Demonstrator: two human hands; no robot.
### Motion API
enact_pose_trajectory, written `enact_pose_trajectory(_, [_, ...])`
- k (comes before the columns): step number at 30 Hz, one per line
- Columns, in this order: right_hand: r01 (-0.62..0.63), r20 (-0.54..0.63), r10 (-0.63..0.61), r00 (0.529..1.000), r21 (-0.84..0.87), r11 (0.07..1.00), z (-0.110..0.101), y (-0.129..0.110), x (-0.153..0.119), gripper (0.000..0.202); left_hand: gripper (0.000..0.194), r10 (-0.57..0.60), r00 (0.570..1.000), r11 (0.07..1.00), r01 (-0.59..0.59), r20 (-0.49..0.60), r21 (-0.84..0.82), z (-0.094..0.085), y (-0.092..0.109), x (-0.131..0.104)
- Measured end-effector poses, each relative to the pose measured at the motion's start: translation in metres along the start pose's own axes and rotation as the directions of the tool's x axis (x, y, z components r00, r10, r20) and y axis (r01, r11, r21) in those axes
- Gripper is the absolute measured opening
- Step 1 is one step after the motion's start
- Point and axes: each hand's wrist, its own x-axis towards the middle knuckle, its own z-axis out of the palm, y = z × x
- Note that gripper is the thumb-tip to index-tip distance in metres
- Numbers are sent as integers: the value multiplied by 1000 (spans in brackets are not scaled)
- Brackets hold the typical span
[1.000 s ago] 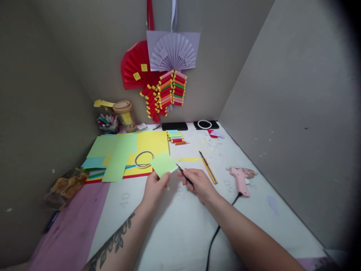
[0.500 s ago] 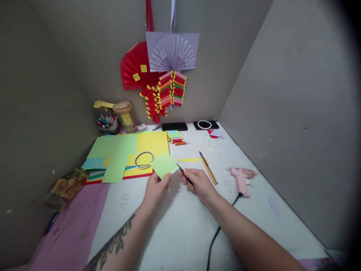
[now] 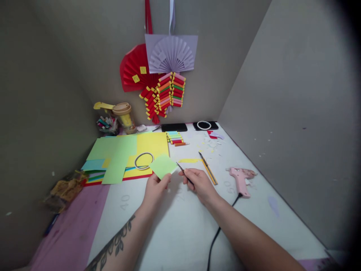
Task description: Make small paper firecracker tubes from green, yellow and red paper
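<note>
Green paper square and pointed tool, held in two hands above a pale table

Left hand [image 3: 158, 182]: thumb and fingers pinched on the near side of a green paper square [image 3: 163, 165], seemingly to leave its right corner free.

Right hand [image 3: 199, 183]: fingers closed round a dark, slim tool [image 3: 188, 178], kind unclear; grip pen-like, probably for control. Tip beside the square's right corner; contact cannot be told.

Right: pink glue gun [image 3: 241, 180], on its side, likely parked within reach yet off the paper.

Centre right: yellow craft knife [image 3: 208, 168], laid flat.

Left, beyond: overlapping coloured sheets [image 3: 115, 154], a ring [image 3: 135, 162] on top.

Far: small paper rolls [image 3: 175, 137], lined up, perhaps for counting; on the wall, lilac fan [image 3: 172, 54] and red fan [image 3: 132, 64], hung by ribbons.

Against the earlier frame: hands and square nearly unchanged; fans slightly lower in view, suggesting a head tilt.
</note>
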Motion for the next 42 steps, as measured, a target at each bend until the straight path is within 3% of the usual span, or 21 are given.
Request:
enact_pose_trajectory(3, [32,-30,-34,999,-46,998,-3,1,1,40,28,-18,999,999,16,-30,-43,-2,-4,4])
enact_pose_trajectory(6, [131,-68,-149,986,-220,967,-5,3,2,31,30,-59,997,990,53,-44,-132,-3,-10,8])
enact_pose_trajectory(9, [296,-59,-363,930,-465,834,-6,6,3,21,32,-96,995,947,86,-18,-309,-2,-14,11])
enact_pose_trajectory(12, [357,-12,-435,901,-551,755,-3,10,3,26,36,-51,995,912,79,80,-403,2,-15,8])
enact_pose_trajectory(17, [335,22,-363,931,-444,831,7,22,3,28,37,7,962,974,56,271,-221,9,-17,-1])
enact_pose_trajectory(21, [300,36,-304,952,-302,905,9,24,2,15,35,48,968,996,-27,248,-88,6,-14,0])
enact_pose_trajectory(24, [272,-26,-281,959,-178,946,3,17,5,19,29,100,958,994,-105,269,5,1,-11,1])
enact_pose_trajectory(26, [290,-46,-299,953,-142,946,-4,10,8,24,21,161,925,977,-200,345,77,-2,-9,1])
enact_pose_trajectory(30, [425,79,-418,905,-200,883,-17,-1,9,18,15,309,795,884,-442,521,150,-3,-7,-3])
enact_pose_trajectory(33, [493,154,-470,869,-226,840,-20,-8,6,8,17,326,752,853,-495,573,164,-1,-6,-4])
enact_pose_trajectory(37, [515,174,-488,855,-192,835,-21,-14,3,12,18,312,753,845,-499,579,194,0,-6,-4])
enact_pose_trajectory(42, [526,71,-521,850,-115,843,-25,-12,9,10,18,259,789,883,-427,557,194,0,-10,-3])
